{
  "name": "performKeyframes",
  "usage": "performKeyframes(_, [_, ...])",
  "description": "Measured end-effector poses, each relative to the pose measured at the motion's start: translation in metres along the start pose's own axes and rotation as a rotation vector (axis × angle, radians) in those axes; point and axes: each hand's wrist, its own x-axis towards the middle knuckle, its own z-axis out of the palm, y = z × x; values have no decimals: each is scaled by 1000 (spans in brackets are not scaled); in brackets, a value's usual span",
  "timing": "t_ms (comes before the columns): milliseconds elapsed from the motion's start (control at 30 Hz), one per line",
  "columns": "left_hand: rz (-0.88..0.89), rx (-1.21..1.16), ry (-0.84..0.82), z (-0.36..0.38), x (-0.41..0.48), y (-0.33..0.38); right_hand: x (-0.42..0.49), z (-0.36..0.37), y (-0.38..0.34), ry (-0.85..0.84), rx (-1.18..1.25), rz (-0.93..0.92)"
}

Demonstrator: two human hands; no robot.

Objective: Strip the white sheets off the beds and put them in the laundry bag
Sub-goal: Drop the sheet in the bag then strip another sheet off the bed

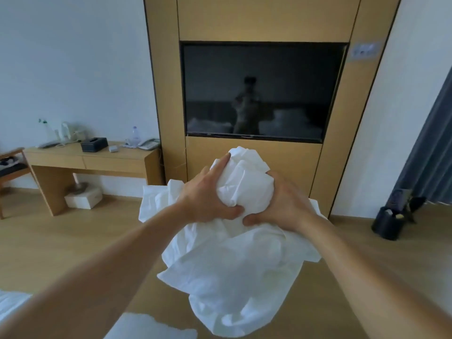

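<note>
White sheet (234, 260) hangs bunched below the television (261, 91), its long axis running vertically down toward the wooden floor (49, 245). Left hand (205, 199) and right hand (281, 204) both clamp its crumpled top, fingers curled tightly.

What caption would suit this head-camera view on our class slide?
Both hands, left hand and right hand, bunch a white sheet before a wall-mounted television.

wooden floor (61, 241) bears a black bin (387, 223), a white box (83, 198) and white sheet (151, 326).
</note>
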Motion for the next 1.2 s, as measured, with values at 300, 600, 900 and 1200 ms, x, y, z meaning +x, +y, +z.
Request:
performKeyframes(300, [159, -75, -98, 108, 147, 81, 43, -73, 149, 129, -105, 199])
performKeyframes(600, [362, -237, -156, 214, 335, 130, 140, -135, 276, 249, -261, 365])
performKeyframes(900, [567, -352, -300, 337, 488, 232, 188, -211, 422, 377, -321, 581])
performKeyframes(1200, [660, -368, -362, 464, 600, 388, 196, -320, 604, 454, -368, 668])
